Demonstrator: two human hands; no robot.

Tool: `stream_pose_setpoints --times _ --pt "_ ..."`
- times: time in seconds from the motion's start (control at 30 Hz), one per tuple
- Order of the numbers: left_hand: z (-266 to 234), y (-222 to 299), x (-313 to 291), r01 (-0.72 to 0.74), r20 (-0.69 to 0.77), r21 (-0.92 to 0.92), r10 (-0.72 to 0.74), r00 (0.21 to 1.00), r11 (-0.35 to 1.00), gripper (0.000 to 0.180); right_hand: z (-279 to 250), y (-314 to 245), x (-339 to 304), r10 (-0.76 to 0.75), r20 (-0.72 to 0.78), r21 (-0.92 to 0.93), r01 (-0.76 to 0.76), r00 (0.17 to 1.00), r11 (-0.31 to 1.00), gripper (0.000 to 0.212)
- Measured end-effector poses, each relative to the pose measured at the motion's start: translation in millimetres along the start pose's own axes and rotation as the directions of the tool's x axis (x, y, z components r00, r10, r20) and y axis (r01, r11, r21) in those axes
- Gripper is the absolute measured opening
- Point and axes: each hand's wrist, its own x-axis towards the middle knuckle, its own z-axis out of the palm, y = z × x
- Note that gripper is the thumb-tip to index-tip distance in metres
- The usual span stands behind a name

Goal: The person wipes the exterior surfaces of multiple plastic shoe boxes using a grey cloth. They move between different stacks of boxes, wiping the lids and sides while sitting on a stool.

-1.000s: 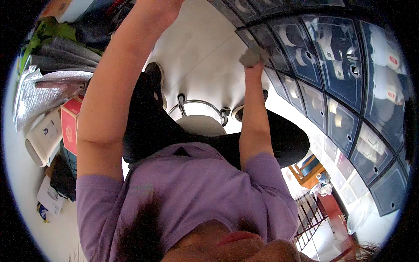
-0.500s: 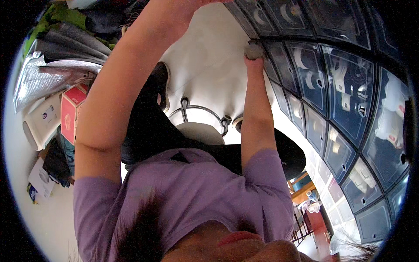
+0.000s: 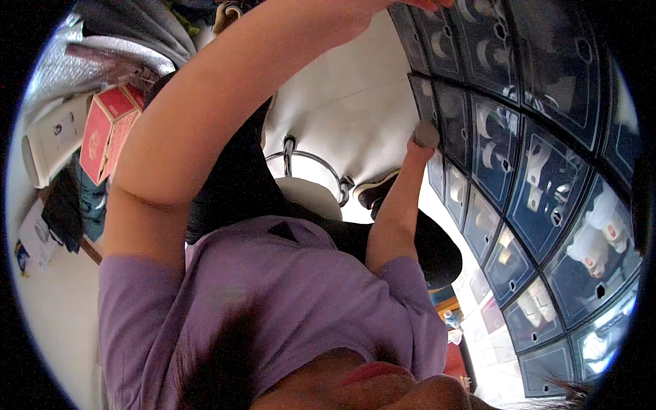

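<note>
Compared with half a second ago, the right hand (image 3: 425, 137) sits lower along the wall of stacked dark-blue clear-fronted plastic shoe boxes (image 3: 540, 171), now at the middle right of the frame instead of the upper centre. It is closed around a small crumpled grey-white cloth (image 3: 427, 131), pressed against the glossy front edge of one box door. The left arm has stayed raised across the upper centre; the left hand (image 3: 430, 3) is almost wholly cut off by the top edge of the frame, so whether its fingers are spread or curled cannot be told.

The box fronts are smooth, shiny, rectangular panels with small round holes, and pale shoes show dimly through them. Behind the arms the pale floor (image 3: 342, 102) looks matte and even. At the centre stands a round white stool with a curved chrome ring (image 3: 311, 174). At the upper left lies a red cardboard box (image 3: 106, 133) beside a white carton (image 3: 58, 137), with crinkled silvery sheeting (image 3: 75, 61) above them. A soft purple T-shirt (image 3: 273, 301) fills the lower middle.
</note>
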Motion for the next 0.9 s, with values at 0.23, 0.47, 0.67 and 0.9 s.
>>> stream_pose_setpoints --times 0.23,0.47,0.67,0.9 --pt "-10.4 3.5 -16.2 -0.082 0.084 -0.130 0.093 0.992 0.988 0.036 33.7 -12.7 12.7 -0.020 -0.181 -0.015 0.018 0.983 1.000 0.037" --pt "-2.9 -2.0 7.2 -0.031 0.068 -0.199 0.046 0.997 0.980 0.034 116.0 4.6 -28.5 -0.004 -0.046 -0.210 -0.006 0.999 0.978 0.033" --pt "-8.1 -1.7 15.8 -0.062 0.034 -0.194 0.070 0.997 0.979 0.033 123.2 -0.4 -127.3 0.009 0.384 -0.360 0.140 0.923 0.922 0.040" --pt "27.3 0.5 0.1 -0.216 0.081 -0.231 0.240 0.967 0.949 0.043 170.9 -42.7 -266.6 -0.049 0.421 -0.346 0.211 0.906 0.914 0.046"
